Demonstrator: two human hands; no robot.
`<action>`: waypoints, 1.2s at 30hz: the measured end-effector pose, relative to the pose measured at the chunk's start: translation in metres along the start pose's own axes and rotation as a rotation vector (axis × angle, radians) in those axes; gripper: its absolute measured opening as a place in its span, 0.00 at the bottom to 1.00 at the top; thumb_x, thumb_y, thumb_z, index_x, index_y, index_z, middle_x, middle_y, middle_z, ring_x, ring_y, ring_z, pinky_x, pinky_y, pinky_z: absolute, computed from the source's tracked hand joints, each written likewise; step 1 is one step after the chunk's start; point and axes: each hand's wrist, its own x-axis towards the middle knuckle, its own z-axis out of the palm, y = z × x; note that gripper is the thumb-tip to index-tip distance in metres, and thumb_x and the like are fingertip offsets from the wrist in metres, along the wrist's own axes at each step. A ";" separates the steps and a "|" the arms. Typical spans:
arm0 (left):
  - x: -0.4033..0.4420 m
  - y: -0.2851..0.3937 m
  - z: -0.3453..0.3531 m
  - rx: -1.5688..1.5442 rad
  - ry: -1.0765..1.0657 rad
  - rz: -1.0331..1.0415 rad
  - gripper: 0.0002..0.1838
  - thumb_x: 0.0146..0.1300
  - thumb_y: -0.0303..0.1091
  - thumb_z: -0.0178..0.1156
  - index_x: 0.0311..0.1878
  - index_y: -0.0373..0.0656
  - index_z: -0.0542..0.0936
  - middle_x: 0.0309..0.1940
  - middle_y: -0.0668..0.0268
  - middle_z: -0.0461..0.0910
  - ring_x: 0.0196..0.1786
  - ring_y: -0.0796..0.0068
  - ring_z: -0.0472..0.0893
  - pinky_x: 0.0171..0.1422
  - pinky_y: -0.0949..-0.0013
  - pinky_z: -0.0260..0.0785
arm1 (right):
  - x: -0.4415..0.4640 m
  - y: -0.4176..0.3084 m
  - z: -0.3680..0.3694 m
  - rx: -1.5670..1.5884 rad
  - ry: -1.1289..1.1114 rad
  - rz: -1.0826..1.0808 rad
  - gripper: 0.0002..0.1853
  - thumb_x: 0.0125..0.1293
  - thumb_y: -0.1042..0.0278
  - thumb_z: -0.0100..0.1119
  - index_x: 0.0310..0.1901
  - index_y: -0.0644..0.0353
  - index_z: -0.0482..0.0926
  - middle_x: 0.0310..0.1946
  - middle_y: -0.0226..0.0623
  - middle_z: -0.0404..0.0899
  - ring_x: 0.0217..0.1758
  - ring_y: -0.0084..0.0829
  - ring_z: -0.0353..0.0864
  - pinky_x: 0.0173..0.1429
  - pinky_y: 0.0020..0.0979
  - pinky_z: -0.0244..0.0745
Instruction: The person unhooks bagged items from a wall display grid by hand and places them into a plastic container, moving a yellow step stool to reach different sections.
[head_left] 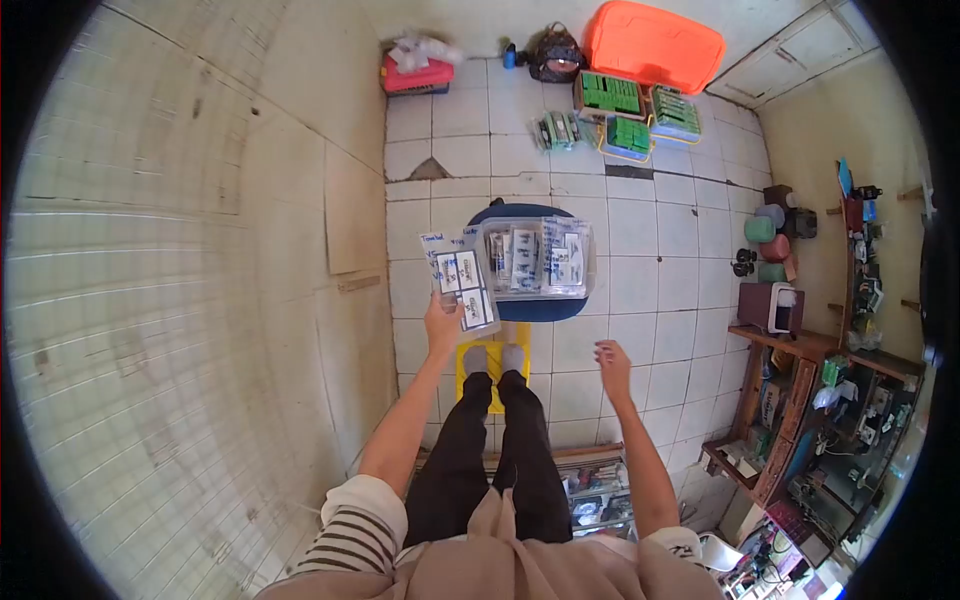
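Note:
My left hand (pixel 444 322) grips the lower left edge of a clear plastic pack (pixel 466 285) with white labelled cards inside and blue handwriting on its top. The pack is tilted and its right side overlaps the left edge of a clear plastic bin (pixel 591 262). In the bin stand several similar clear packs (pixel 566 256) with white labels. A dark blue stool (pixel 545 311) is under the bin. My right hand (pixel 613 362) hangs over the floor, lower right of the bin, with nothing in it and its fingers partly bent but apart.
My feet rest on a yellow mat (pixel 496 400). Boxes of green packs (pixel 610 93), an orange lid (pixel 655 45), a backpack (pixel 557 55) and a red box (pixel 417 76) lie at the far wall. Wooden shelves (pixel 790 400) line the right side; a wall is close on the left.

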 end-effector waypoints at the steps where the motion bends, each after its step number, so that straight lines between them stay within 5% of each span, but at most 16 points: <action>1: 0.006 -0.021 0.006 0.043 0.004 0.039 0.19 0.47 0.24 0.58 0.44 0.34 0.67 0.31 0.57 0.77 0.33 0.70 0.78 0.37 0.71 0.70 | 0.009 0.003 0.017 -0.054 -0.021 -0.055 0.07 0.56 0.76 0.49 0.37 0.62 0.73 0.31 0.38 0.75 0.31 0.30 0.75 0.37 0.26 0.70; 4: 0.032 -0.056 0.020 0.081 0.008 0.030 0.18 0.47 0.25 0.57 0.43 0.33 0.67 0.30 0.55 0.77 0.33 0.69 0.79 0.36 0.69 0.69 | 0.053 0.010 0.079 -0.383 -0.116 -0.433 0.12 0.51 0.78 0.51 0.40 0.61 0.72 0.37 0.41 0.72 0.43 0.38 0.71 0.46 0.31 0.68; 6: 0.038 -0.075 0.030 0.102 -0.007 -0.021 0.17 0.47 0.25 0.57 0.42 0.33 0.68 0.30 0.55 0.77 0.32 0.68 0.78 0.36 0.69 0.69 | 0.084 0.015 0.114 -0.429 -0.235 -0.488 0.13 0.47 0.76 0.52 0.38 0.64 0.72 0.38 0.41 0.71 0.47 0.41 0.67 0.52 0.34 0.63; 16: 0.084 -0.134 0.070 0.042 -0.108 0.115 0.15 0.50 0.22 0.55 0.42 0.33 0.67 0.30 0.58 0.76 0.32 0.71 0.77 0.36 0.72 0.69 | 0.214 0.064 0.216 -1.275 -0.246 -1.171 0.20 0.54 0.68 0.44 0.50 0.59 0.68 0.53 0.32 0.65 0.61 0.32 0.57 0.65 0.43 0.45; 24: 0.101 -0.131 0.071 0.062 -0.080 0.158 0.16 0.49 0.22 0.55 0.43 0.33 0.67 0.29 0.57 0.76 0.32 0.69 0.77 0.35 0.71 0.69 | 0.238 0.052 0.173 -1.240 -0.339 -1.210 0.11 0.49 0.70 0.49 0.34 0.58 0.77 0.39 0.29 0.70 0.54 0.30 0.63 0.66 0.38 0.47; 36: 0.124 -0.139 0.124 0.266 -0.207 0.129 0.13 0.48 0.23 0.55 0.39 0.35 0.69 0.32 0.49 0.76 0.35 0.56 0.77 0.38 0.62 0.69 | 0.246 0.050 0.188 -1.301 -0.454 -1.383 0.07 0.47 0.69 0.50 0.28 0.54 0.78 0.34 0.26 0.73 0.54 0.28 0.62 0.67 0.37 0.44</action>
